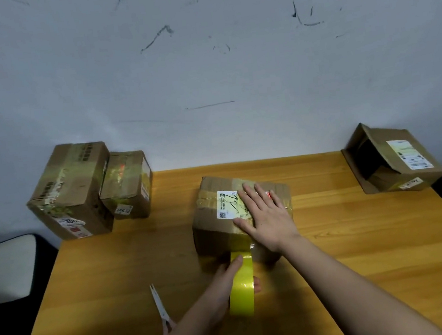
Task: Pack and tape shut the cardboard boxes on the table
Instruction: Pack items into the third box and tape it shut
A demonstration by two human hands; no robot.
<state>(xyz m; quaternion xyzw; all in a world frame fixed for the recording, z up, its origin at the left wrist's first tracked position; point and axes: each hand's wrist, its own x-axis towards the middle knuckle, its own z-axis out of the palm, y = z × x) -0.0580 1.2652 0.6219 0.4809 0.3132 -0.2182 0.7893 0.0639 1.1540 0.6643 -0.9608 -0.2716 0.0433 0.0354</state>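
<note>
a closed cardboard box (222, 234) sits near the middle of the wooden table (363, 247), a white shipping label (228, 204) on its top and yellowish tape already crossing its lid. the person's right hand (267, 217) lies flat on top of this box, fingers straight and spread, palm pressing down over the edge of the label and the tape beneath; it grasps nothing. just in front of the box, on its near side, the left hand (226, 286) grips a roll of yellow tape (241, 287) held upright on edge, the thumb lying over the top of the roll and fingertips showing on its right side. a strip from the roll runs up the box's near face to the lid under the right hand. to the left of the box, near the left forearm, a pair of scissors (160, 308) lies on the table with its blades slightly parted and pointing away from the person. well to the left of the box, at the table's far corner against the grey wall (201, 58), stand a large taped carton (69, 191) and a smaller taped carton (127, 184), touching each other. well to the right of the box, at the far right corner, an open carton (397, 159) rests tilted, its dark inside showing and a label on its upper face.
</note>
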